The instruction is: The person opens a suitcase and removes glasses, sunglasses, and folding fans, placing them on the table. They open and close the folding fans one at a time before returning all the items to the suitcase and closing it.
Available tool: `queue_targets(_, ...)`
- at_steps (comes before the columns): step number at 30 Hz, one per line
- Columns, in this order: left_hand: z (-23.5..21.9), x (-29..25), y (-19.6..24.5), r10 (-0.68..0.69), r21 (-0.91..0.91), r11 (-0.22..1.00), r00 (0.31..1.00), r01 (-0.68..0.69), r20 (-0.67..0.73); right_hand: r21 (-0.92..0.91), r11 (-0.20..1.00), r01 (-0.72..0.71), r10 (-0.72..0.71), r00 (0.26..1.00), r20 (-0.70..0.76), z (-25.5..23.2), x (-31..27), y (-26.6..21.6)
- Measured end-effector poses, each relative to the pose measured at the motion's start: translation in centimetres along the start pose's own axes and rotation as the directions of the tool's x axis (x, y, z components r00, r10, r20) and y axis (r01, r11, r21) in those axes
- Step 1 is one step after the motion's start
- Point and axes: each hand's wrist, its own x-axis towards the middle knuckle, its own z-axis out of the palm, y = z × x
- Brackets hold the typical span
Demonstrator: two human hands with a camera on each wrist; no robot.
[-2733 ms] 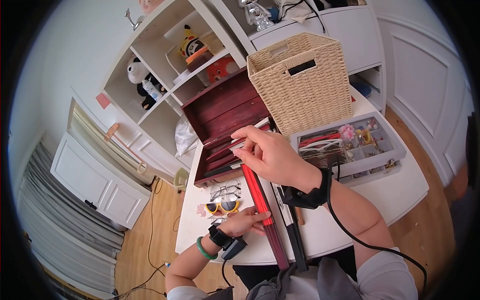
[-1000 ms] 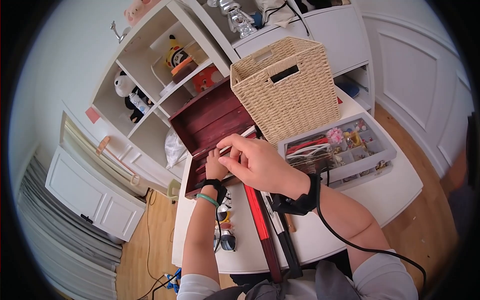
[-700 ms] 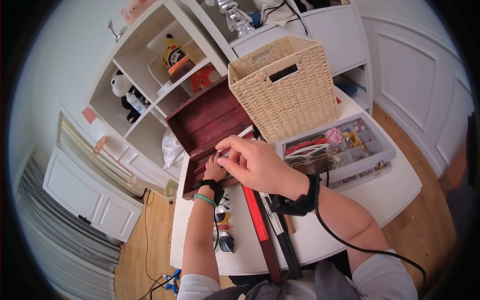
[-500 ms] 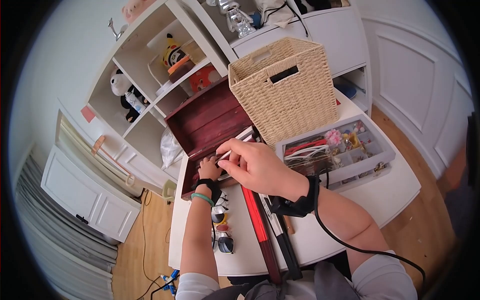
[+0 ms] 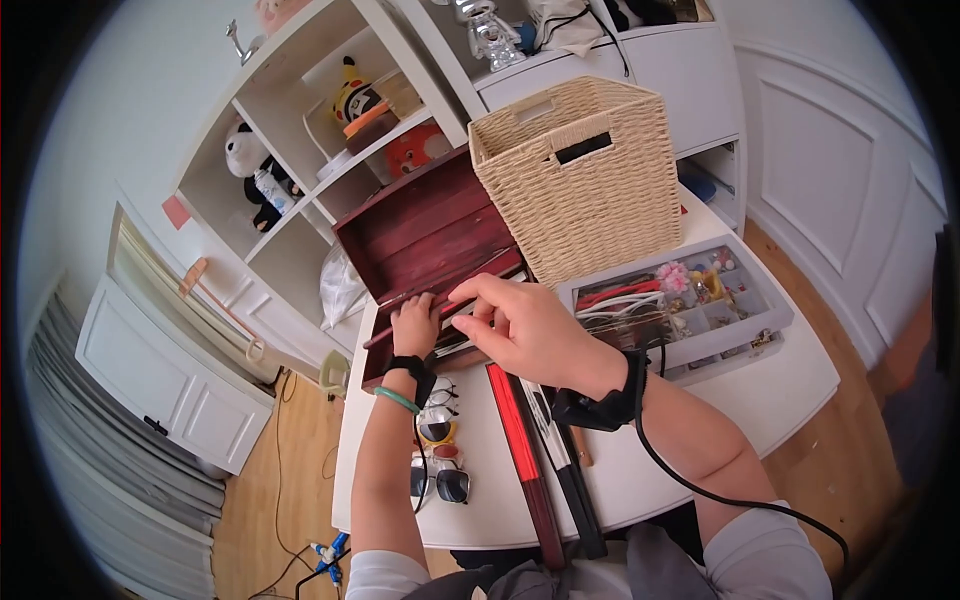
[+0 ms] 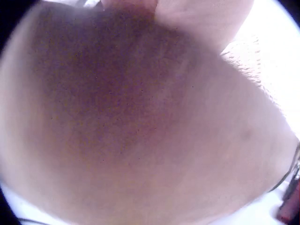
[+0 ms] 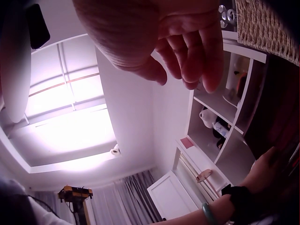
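An open dark red wooden box (image 5: 425,225) stands at the table's back left with long thin items in it. My left hand (image 5: 414,326) is over it, fingers curled round a long dark red stick (image 5: 482,269) lying slantwise across the box; the fingertips are partly hidden. In the left wrist view, blurred skin of the left hand (image 6: 140,112) fills most of the picture. My right hand (image 5: 535,333) hovers beside the box with fingers loosely bent, holding nothing; the right wrist view shows this hand (image 7: 154,35) empty. Below it lie a red folded item (image 5: 513,420) and a black-and-white one (image 5: 562,475).
A woven basket (image 5: 590,190) stands behind the right hand. To the right is a grey compartment box (image 5: 700,338) of small accessories. Several glasses (image 5: 440,430) lie in a column at the left near the front. White shelves (image 5: 315,195) stand behind the table.
My left hand has moved from the red folded item into the dark red box, where the dark red stick now lies slantwise in its grip. The right hand has kept almost the same pose.
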Motion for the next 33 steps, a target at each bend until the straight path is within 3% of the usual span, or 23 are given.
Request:
queue_targets(1,-0.8,0.1,-0.1,0.062,0.054,0.997,0.994,-0.058,-0.087,0.003,1.000,-0.015,0.015,1.000,0.007,0.0,0.0,-0.1)
queue_targets(2,-3.1,0.0,1.0,-0.003,0.035,0.999,0.994,0.007,-0.107,-0.009,1.000,-0.019,0.019,1.000,-0.008,0.1,-0.1,0.1)
queue_targets(6,-8.1,-1.2,2.6,-0.048,-0.053,0.998,0.961,0.035,-0.271,0.013,0.994,-0.106,0.107,0.991,-0.077,0.3,0.0,-0.7)
queue_targets(9,-11.1,-3.1,3.9,-0.189,-0.487,0.872,0.951,0.048,-0.246,-0.023,0.996,-0.091,0.086,0.983,-0.164,0.9,-0.1,-0.1)
queue_targets(11,-13.1,-4.6,5.7,-0.261,-0.766,0.638,0.957,0.073,-0.127,0.001,0.994,-0.108,0.107,0.986,-0.131,1.4,-0.4,0.3)
queue_targets(12,-13.4,-5.3,6.1,-0.271,-0.925,0.364,0.963,0.114,0.012,0.015,0.995,-0.097,0.098,0.982,-0.164,1.8,-0.5,0.6)
queue_targets(13,-13.6,-5.9,6.5,-0.253,-0.969,0.177,0.960,0.171,0.123,0.027,0.996,-0.084,0.088,0.976,-0.199,2.0,-0.6,0.7)
queue_targets(17,-15.2,-8.1,10.0,-0.205,-0.974,-0.186,0.965,0.128,0.166,0.095,0.981,-0.171,0.178,0.981,-0.071,3.2,-3.0,2.0)
queue_targets(19,-14.5,-8.7,11.1,-0.157,-0.942,-0.313,0.972,0.120,0.176,0.128,0.942,-0.311,0.300,0.949,0.096,3.4,-4.7,2.4)
queue_targets(21,-13.2,-9.1,12.1,-0.143,-0.932,-0.348,0.977,0.102,0.161,0.414,0.788,-0.456,0.368,0.888,0.277,3.8,-6.4,2.9)
queue_targets(23,-12.0,-9.5,12.8,-0.105,-0.908,-0.396,0.976,0.136,0.192,0.468,0.524,-0.712,0.507,0.702,0.500,3.1,-7.6,2.1)
queue_targets(24,-11.7,-9.7,13.1,-0.069,-0.900,-0.410,0.978,0.151,0.196,0.513,0.421,-0.748,0.547,0.661,0.514,3.3,-8.3,2.2)
queue_targets(25,-11.4,-10.0,13.3,-0.033,-0.891,-0.421,0.979,0.169,0.201,0.512,0.424,-0.747,0.549,0.661,0.511,3.3,-8.8,2.3)
queue_targets(27,-10.8,-10.7,13.6,0.017,-0.886,-0.410,0.972,0.219,0.233,0.557,0.269,-0.786,0.571,0.596,0.565,3.2,-9.8,2.4)
queue_targets(31,-10.4,-11.6,13.7,0.009,-0.882,-0.400,0.963,0.249,0.268,0.553,0.262,-0.791,0.607,0.581,0.543,3.5,-10.6,3.1)
queue_targets(33,-9.8,-11.7,13.1,-0.031,-0.943,-0.262,0.974,0.207,0.222,0.532,0.309,-0.789,0.628,0.589,0.509,3.7,-10.2,2.3)
